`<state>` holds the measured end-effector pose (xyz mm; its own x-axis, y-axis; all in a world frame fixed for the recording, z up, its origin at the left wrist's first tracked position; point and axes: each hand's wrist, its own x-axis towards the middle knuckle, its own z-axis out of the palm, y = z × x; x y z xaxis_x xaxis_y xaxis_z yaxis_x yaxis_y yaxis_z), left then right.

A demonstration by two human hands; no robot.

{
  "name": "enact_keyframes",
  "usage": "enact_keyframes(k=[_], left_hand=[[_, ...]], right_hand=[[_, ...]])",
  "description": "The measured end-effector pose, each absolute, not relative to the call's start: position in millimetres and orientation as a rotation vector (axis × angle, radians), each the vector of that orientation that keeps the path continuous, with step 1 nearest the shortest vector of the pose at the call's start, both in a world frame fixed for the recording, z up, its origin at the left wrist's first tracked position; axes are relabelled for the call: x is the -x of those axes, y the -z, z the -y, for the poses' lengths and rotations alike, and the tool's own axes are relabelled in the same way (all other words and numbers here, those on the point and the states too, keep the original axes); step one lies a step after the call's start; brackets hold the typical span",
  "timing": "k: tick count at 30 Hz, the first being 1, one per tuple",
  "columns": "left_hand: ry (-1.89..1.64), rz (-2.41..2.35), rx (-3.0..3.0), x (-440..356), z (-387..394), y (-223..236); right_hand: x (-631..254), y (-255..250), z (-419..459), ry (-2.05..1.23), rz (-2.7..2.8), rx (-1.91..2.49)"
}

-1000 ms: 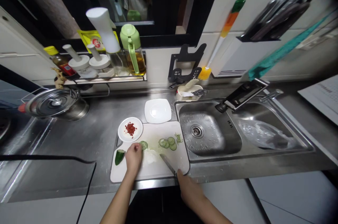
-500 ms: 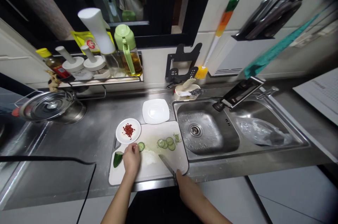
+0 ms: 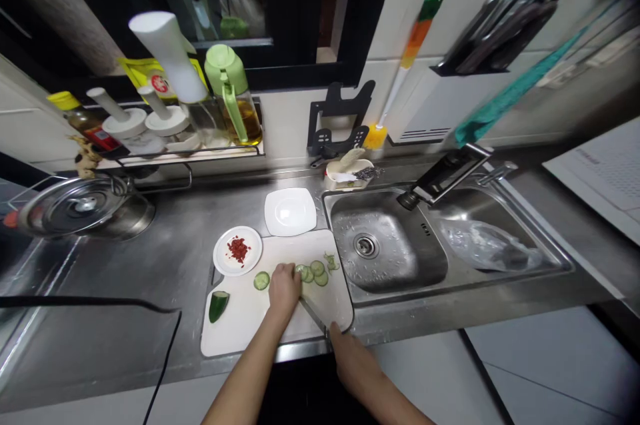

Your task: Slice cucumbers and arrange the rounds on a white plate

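On the white cutting board (image 3: 240,338), my left hand (image 3: 285,291) rests with curled fingers beside the overlapping cucumber slices (image 3: 318,269). What its fingertips hold, if anything, is hidden. My right hand (image 3: 353,355) grips a kitchen knife (image 3: 313,315) at the board's front edge, the blade pointing up and left and its tip close to my left hand. To the left, a single cucumber slice (image 3: 261,280) lies flat, and a dark green piece of cucumber (image 3: 219,306) sits near the board's left edge. Thin green trimmings (image 3: 331,261) lie at the right.
A round plate (image 3: 223,259) with chopped red bits touches the board's upper left. Behind the board sits a white square plate (image 3: 291,211). The steel sink (image 3: 395,275) is at the right, a lidded pot (image 3: 125,218) at the left, and seasoning jars (image 3: 170,128) on a rack behind.
My left hand has moved right, from the lone cucumber slice to the group of slices. The lone slice is now uncovered. My right hand keeps the knife nearly in place; the view has shifted slightly.
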<state>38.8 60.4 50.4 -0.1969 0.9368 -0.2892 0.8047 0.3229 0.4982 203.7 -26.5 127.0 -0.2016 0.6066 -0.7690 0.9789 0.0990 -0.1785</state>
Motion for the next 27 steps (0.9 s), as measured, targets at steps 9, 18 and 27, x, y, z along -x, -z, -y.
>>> enact_keyframes(k=[9, 18, 27], left_hand=[[-0.348, -2.06, -1.493, -43, -62, -48], [-0.455, -1.996, -1.346, -34, -65, -48], [-0.378, -2.034, -1.306, -14, -41, -52]], right_hand=[[-204, -121, 28, 0.975, -1.829, -1.599], [-203, -131, 24, 0.977, -1.831, -1.592], [-205, -127, 24, 0.938, -1.867, -1.55]])
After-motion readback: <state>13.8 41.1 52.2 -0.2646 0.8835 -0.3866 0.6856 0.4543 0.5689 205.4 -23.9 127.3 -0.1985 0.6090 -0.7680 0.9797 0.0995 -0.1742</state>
